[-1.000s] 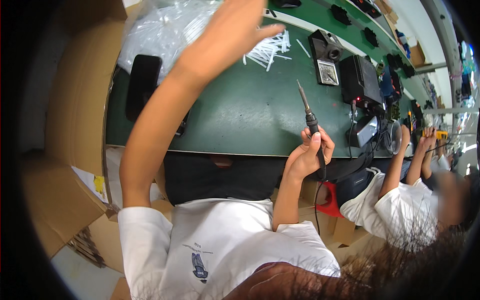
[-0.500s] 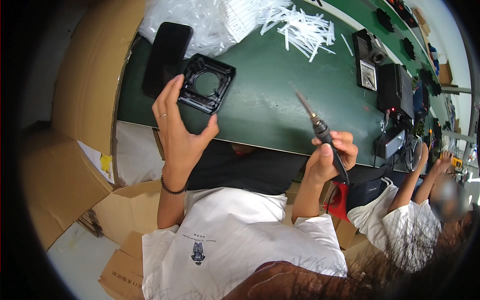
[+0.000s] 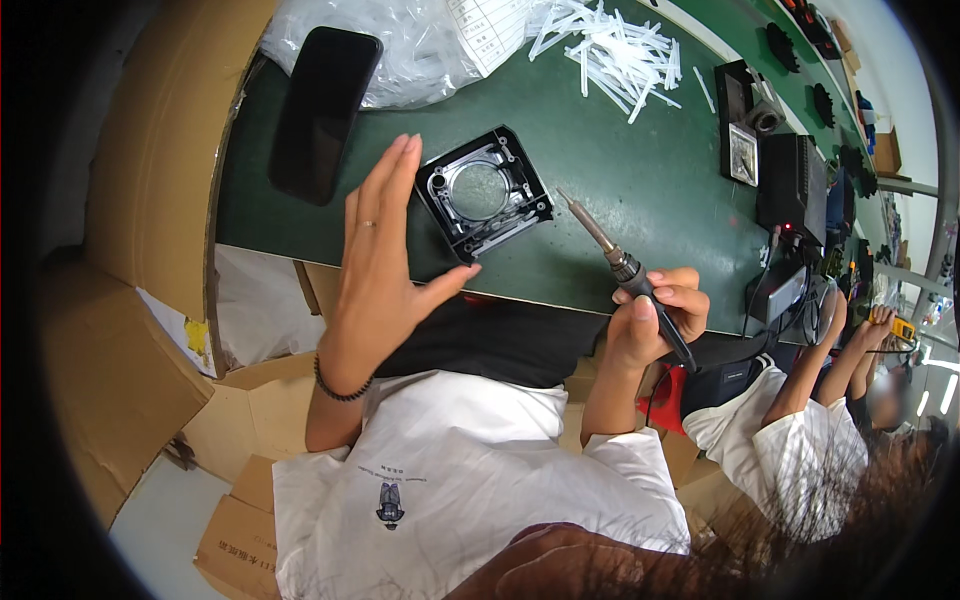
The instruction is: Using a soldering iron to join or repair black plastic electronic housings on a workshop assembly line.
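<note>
The left hand (image 3: pixel 382 268) is spread wide beside the square black housing (image 3: pixel 502 226) on the table (image 3: pixel 630 170), perhaps to steady it, though contact is unclear; the right hand (image 3: pixel 655 322) grips the soldering iron (image 3: pixel 622 264) behind its presumably hot tip (image 3: pixel 574 206).

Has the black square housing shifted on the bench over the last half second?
Yes: judged against the black phone, the black square housing has moved right, opening a gap between them.
</note>
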The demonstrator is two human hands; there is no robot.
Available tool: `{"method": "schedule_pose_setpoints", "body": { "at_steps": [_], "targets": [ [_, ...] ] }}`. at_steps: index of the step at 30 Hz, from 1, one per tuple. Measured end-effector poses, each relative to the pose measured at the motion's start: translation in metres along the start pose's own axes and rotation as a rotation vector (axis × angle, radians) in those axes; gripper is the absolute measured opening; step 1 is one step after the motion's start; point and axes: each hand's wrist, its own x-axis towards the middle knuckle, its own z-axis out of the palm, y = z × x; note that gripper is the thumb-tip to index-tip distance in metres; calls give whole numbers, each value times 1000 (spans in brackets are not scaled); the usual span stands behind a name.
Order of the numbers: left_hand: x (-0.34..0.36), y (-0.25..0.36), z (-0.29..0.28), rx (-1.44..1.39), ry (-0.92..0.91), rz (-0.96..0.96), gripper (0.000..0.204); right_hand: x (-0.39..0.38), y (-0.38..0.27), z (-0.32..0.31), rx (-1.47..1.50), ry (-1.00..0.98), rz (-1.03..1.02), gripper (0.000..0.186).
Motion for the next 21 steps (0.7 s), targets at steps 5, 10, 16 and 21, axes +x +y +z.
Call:
{"method": "schedule_pose_setpoints", "body": {
  "at_steps": [5, 10, 16, 21],
  "targets": [
    [10, -16, 7, -66, -47, 114, 102, -1, -3, -10, -54, -62, -1, 29],
    [13, -17, 17, -169, 82, 223, 87, 0, -2, -14, -343, -181, -60, 27],
    [12, -22, 20, -164, 96, 257, 85, -2, -2, -13, -361, -157, 18, 25],
    [11, -25, 21, -120, 87, 288, 88, -1, -2, -12, -365, -161, 2, 25]
  ]
}}
